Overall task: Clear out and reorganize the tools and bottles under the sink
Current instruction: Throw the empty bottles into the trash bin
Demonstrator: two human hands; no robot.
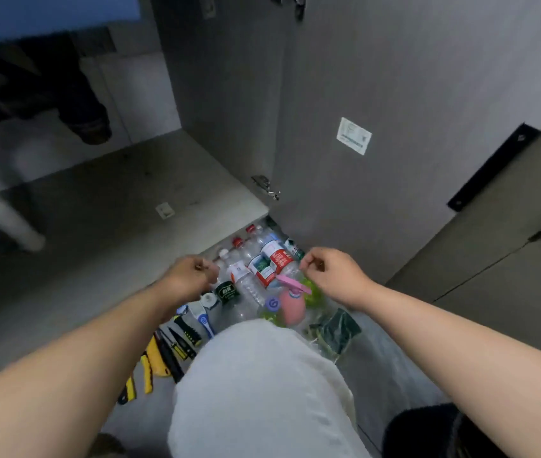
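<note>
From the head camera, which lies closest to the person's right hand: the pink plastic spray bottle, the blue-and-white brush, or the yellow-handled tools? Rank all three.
Measured from the right hand:
1. pink plastic spray bottle, just below and left of the hand.
2. blue-and-white brush, further left, beside the pale knee.
3. yellow-handled tools, far left on the floor.

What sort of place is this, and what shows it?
Probably the floor in front of an open under-sink cupboard at home: a hinged grey cupboard door, a white pipe inside, and plastic bottles and tools laid out below.
</note>
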